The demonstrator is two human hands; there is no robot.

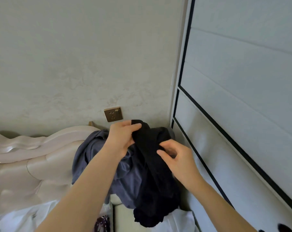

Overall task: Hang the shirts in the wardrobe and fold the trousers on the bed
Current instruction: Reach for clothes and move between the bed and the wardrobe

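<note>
From where I stand, the bed (46,186) sits against the wall, and its cream, button-tufted padded headboard (16,148) has a glossy, wavy top rail. White bedding with a faint print (24,218) covers the corner of mattress that shows at the lower left. A soft grey-blue garment (95,156) is slung over the right end of the headboard and hangs down in loose folds. A black garment of thicker cloth (155,198) lies over it, and its lower part bunches down onto a pale, low surface (123,216) just beside the bed. I cannot tell what that surface is. A dark purple cloth with pale spots (102,222) lies between the bedding and that surface. A crumpled white cloth (177,220) lies under the black hem.
</note>
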